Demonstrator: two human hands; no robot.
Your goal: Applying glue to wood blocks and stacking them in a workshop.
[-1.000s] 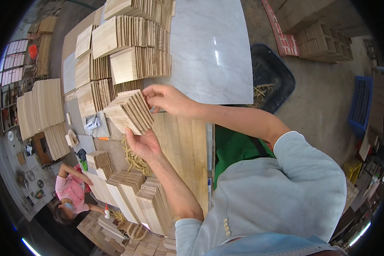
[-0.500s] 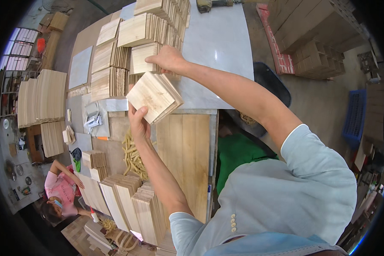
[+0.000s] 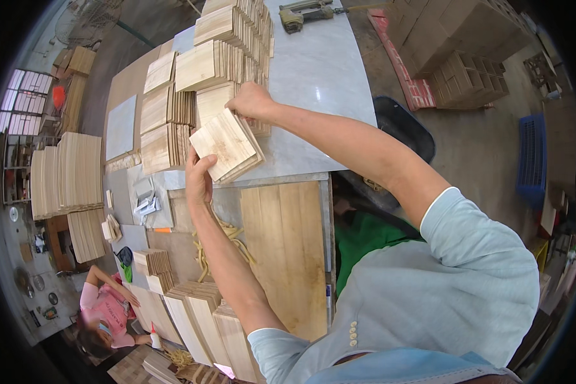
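Over the grey table (image 3: 323,70), the left grip (image 3: 199,181) clasps boards (image 3: 227,144) by their left edge; right grip (image 3: 252,102) unclear.

- The left arm (image 3: 233,269) is directed forward and slightly leftward, with a bend formed at the left elbow (image 3: 265,313).
- The left wrist (image 3: 200,202) is held nearly straight.
- The left hand (image 3: 201,180) is closed in a pinching grip: the left thumb (image 3: 206,164) is laid on top, and the left fingers (image 3: 191,155) are partly hidden underneath.
- The right arm (image 3: 339,136) is stretched leftward and forward across the front of the body, only slightly bent.
- The right hand (image 3: 253,102) is placed farther forward than the left, its back turned upward.
- The right fingers (image 3: 233,104) are curled inward, their tips mostly hidden.
- The two hands are set near each other, not touching.
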